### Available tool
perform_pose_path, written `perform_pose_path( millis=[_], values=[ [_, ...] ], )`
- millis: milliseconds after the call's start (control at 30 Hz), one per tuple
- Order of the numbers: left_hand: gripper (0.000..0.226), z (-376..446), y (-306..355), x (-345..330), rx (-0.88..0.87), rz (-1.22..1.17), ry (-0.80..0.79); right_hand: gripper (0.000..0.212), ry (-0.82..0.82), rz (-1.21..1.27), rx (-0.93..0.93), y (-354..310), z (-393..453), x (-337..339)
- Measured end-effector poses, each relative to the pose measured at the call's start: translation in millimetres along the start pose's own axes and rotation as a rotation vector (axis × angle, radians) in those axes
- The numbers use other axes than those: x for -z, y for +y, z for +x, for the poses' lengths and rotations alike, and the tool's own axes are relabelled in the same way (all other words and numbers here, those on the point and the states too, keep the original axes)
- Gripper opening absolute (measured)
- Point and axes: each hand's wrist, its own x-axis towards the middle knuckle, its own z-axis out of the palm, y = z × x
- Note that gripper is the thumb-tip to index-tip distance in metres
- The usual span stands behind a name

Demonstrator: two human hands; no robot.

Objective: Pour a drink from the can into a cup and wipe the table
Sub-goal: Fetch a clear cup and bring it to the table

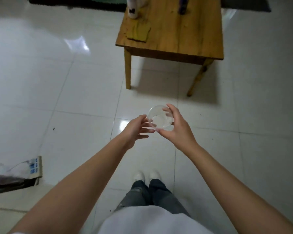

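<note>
the right hand grips a clear cup between thumb and fingers. the left hand, fingers relaxed and straight, touches the cup's side. the cup is held above the floor, well short of the wooden table, which carries a yellow cloth and a white container.

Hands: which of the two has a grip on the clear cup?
The right hand: its thumb and fingers curl round the clear cup. The left hand has straight fingers beside it.
</note>
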Motion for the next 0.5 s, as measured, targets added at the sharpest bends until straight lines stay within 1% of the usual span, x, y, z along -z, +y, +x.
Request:
perform_pose_path(
  millis=[167, 300, 500],
  values=[
    [0.034, 10.3, 0.8, -54.2, 0.016, 0.177, -0.170, 0.079, 0.189, 0.049, -0.160, 28.0, -39.4, 30.0],
    [0.034, 9.4, -3.3, -98.1, 0.027, 0.282, -0.290, 0.080, 0.314, 0.063, -0.275, 47.1, -69.3, 52.3],
    [0.042, 7.3, -12.0, -166.0, 0.045, 0.425, -0.399, 0.079, 0.469, 0.142, -0.380, 75.3, -112.8, 87.2]
  ],
)
